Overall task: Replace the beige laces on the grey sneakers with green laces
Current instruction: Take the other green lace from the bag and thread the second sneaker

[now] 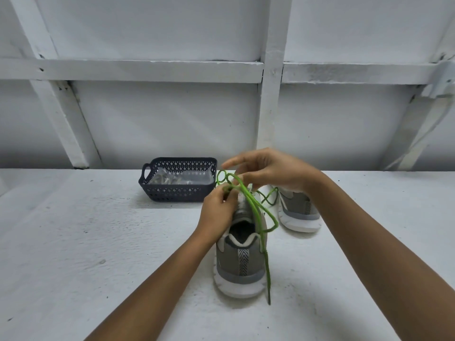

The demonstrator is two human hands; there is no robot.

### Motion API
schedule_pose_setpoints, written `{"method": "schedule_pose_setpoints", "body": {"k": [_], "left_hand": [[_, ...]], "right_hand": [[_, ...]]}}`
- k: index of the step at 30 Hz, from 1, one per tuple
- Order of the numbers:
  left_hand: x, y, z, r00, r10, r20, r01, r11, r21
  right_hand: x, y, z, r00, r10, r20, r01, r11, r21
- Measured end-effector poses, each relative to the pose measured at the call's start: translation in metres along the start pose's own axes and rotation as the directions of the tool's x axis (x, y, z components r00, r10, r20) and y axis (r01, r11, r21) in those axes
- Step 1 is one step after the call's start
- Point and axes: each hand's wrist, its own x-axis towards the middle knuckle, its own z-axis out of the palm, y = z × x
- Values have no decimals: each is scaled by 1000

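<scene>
Basket (177,193): dark latticed tray at the back of the white table (98,242), just left of the hands; it holds a pale tangle (163,179), apparently beige laces, beside clear wrapping.
Left hand (218,207): fingers curled, pinching the green lace (256,212) above the near sneaker (240,262).
Right hand (270,169): raised just above, fingers curled onto a loop of the same lace, forefinger stretched out.
Green lace: loops between both hands; one end trails down the near sneaker's right side to the table.
Far sneaker (299,210): on the table behind the right hand.
</scene>
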Motion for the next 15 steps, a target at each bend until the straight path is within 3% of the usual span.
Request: {"method": "schedule_pose_setpoints", "body": {"k": [3, 5, 15], "left_hand": [[-2, -2, 0, 994, 102, -37, -103, 995, -4], [-2, -2, 0, 984, 164, -65, -159, 985, 67], [0, -5, 1, 974, 223, -44, -219, 973, 70]], "right_hand": [[12, 27, -3, 972, 138, -191, -197, 920, -339], [20, 41, 3, 969, 171, -176, -237, 839, -490], [35, 53, 20, 977, 153, -149, -211, 799, -563]]}}
